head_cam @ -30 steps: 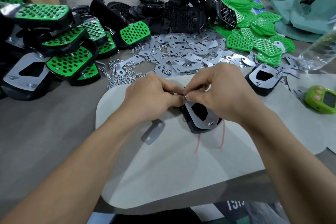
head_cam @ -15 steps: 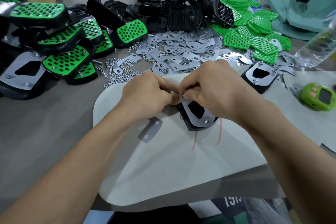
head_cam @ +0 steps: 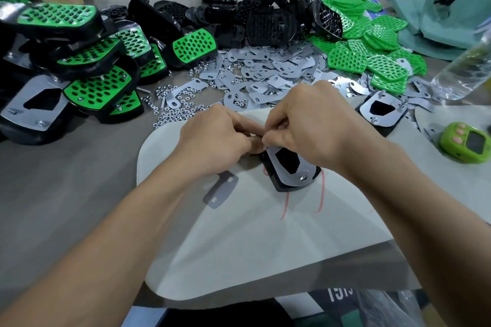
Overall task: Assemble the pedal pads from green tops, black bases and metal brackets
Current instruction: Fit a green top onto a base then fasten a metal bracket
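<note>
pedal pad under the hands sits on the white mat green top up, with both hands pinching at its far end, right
Not green top up: the head view shows the pedal pad on the white mat with its metal bracket facing up. The left hand and right hand do pinch at its far end.

Fingers at work: the right hand [head_cam: 316, 127] has edged its thumb over the left hand [head_cam: 215, 141] thumb tip above the silver metal bracket [head_cam: 291, 180].

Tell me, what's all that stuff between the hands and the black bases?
A heap of shiny metal brackets fills that stretch, with small nuts scattered on its left side. The head view shows it.
</note>
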`<state>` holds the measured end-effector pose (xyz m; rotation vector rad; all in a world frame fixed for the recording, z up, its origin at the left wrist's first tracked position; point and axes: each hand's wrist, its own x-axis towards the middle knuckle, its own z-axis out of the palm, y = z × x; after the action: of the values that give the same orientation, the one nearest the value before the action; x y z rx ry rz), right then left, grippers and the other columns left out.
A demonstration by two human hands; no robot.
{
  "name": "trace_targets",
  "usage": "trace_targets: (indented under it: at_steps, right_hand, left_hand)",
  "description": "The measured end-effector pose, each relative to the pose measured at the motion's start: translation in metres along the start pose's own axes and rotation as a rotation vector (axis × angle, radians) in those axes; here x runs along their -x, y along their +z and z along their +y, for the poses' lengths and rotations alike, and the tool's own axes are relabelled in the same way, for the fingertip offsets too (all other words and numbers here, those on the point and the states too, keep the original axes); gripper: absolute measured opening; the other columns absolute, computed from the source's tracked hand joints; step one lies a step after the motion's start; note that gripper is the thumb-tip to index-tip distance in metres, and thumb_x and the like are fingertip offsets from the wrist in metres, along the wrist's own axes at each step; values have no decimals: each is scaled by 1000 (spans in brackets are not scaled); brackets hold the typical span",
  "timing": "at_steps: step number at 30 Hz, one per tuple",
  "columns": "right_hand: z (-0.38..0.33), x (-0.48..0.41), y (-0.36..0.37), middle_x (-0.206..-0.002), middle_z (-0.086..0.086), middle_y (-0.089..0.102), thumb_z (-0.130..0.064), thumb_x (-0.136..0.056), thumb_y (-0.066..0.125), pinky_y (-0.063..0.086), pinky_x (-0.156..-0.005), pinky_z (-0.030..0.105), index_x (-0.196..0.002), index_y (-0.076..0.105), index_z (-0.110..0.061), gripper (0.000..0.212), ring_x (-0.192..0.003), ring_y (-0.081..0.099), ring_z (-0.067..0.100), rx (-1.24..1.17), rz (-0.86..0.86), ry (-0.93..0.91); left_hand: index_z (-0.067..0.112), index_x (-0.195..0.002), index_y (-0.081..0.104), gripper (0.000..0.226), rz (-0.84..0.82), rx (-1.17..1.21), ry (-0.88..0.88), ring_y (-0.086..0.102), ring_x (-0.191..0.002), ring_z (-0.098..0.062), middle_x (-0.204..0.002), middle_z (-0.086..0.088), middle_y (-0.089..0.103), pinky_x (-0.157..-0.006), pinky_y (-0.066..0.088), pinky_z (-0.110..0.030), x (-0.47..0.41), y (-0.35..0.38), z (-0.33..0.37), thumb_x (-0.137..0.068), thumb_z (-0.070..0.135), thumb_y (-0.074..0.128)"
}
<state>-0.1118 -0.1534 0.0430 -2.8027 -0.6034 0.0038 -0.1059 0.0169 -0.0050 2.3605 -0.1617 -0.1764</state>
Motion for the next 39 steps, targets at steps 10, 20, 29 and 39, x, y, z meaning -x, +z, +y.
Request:
trace_targets:
  at_steps: [10,20,29,39]
  right_hand:
    - [9,11,11,-55,-2,63,-40,-80,79,44,-58,30,-71,76,-23,20,-61,58,19,-135,75,71]
    - [14,19,26,-65,-7,70,-32,-79,78,53,-63,33,-75,77,-36,6,-66,61,9,-205,149,146]
    - [5,22,35,-56,-8,63,-35,-76,79,44,-57,27,-70,77,-32,8,-62,59,14,-193,258,217]
    - [8,24,39,-55,-20,62,-27,-70,77,44,-48,18,-58,70,-37,17,-54,58,1,-394,403,313]
  left_hand:
    - [65,-84,72,22,-13,40,-15,61,-77,2,-66,31,68,-63,40,-27,-1,2,-3,-74,49,83]
    - [70,-75,68,28,-2,46,11,64,-81,-2,-65,34,66,-68,41,-29,-1,1,-3,-75,46,84]
    - [68,-80,70,27,5,39,2,64,-81,0,-66,32,68,-66,42,-28,-2,2,-4,-75,45,83]
    - [70,-72,67,29,4,34,30,58,-72,4,-59,35,63,-64,36,-27,-2,2,-4,-74,46,82]
